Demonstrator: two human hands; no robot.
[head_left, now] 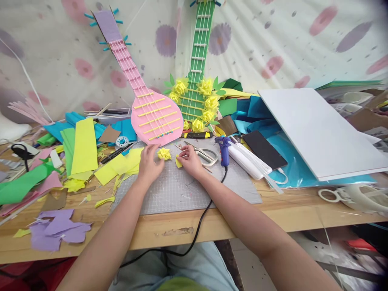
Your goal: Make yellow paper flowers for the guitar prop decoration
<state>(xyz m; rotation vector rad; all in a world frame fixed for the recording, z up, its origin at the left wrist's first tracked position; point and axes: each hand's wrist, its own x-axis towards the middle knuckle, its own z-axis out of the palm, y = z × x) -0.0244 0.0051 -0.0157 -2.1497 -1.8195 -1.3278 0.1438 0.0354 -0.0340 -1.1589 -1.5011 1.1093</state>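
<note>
On the grey cutting mat (169, 198), a folded yellow paper flower (164, 153) sits beside my left hand (149, 165). That hand is open, thumb and fingers apart, with the thumb close to the flower's lower edge; whether they touch I cannot tell. My right hand (190, 161) pinches a small yellow paper piece (178, 162) between thumb and fingers. Just behind the right hand lie scissors (209, 157), partly covered by it. A pink paper lute (157, 115) leans at the back, its round body behind my left hand. Next to it stands a green one (194, 95) trimmed with yellow flowers.
A blue glue gun (223, 149) stands right of the scissors, its black cord crossing the mat. Beyond are a white power strip (250, 159), a black slab (263, 149) and a white board (321, 133). Yellow paper (84, 145) and purple scraps (60, 228) litter the left.
</note>
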